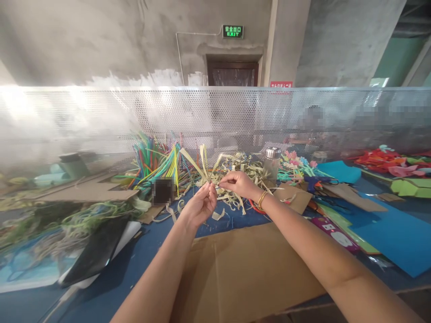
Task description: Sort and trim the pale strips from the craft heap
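Observation:
Pale yellow-green strips (pixel 203 162) stand up fanned out from the fingertips of my left hand (pixel 202 205), which is closed on their lower ends. Close beside it, my right hand (pixel 238 184) is pinched shut near the left fingertips. A small light bit shows between the two hands, but what the right fingers grip is too small to make out. Behind the hands lies a tangled heap of similar pale strips (pixel 254 172). Below my forearms is a flat brown cardboard sheet (pixel 249 264).
Colourful fuzzy stems (pixel 148 154) are bundled behind my left hand. A lidded clear bottle (pixel 272 163) stands at the back right, near paper flowers (pixel 296 162). Blue sheets (pixel 387 229) lie on the right, a dark tablet-like object (pixel 97 251) on the left. A perforated metal panel (pixel 188 112) borders the table.

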`<state>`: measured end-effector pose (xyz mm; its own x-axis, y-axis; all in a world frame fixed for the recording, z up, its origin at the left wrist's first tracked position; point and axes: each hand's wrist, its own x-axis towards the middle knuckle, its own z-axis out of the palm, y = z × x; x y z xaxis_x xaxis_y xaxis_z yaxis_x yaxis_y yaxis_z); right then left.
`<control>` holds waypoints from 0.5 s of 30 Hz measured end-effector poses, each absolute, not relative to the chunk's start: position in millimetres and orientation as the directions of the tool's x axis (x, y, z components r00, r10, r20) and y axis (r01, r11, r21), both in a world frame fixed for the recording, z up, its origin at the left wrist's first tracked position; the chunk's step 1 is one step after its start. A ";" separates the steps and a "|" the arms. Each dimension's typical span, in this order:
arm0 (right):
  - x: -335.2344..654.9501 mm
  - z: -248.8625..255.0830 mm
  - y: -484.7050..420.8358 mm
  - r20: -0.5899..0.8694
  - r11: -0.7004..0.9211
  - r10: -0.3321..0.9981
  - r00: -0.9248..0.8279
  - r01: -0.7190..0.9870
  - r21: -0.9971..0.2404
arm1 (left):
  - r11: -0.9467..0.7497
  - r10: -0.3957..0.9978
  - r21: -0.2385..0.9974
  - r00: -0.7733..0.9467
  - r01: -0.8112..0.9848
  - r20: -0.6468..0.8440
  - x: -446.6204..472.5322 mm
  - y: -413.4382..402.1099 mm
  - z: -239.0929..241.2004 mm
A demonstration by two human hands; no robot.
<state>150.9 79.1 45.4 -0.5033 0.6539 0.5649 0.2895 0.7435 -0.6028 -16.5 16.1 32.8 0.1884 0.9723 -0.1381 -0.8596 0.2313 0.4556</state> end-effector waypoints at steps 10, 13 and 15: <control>160.7 50.3 87.7 0.531 0.731 0.674 -0.514 0.355 -0.583 | 0.147 0.986 0.506 0.083 -0.850 -0.147 -16.9 23.4 27.1; 158.7 50.2 83.3 0.510 0.721 0.684 -0.520 0.383 -0.577 | 0.076 0.990 0.587 -0.010 -0.806 -0.142 -18.1 25.4 23.9; 155.4 51.1 77.1 0.464 0.699 0.703 -0.539 0.403 -0.590 | -0.039 0.985 0.715 -0.149 -0.698 -0.092 -19.3 27.0 21.0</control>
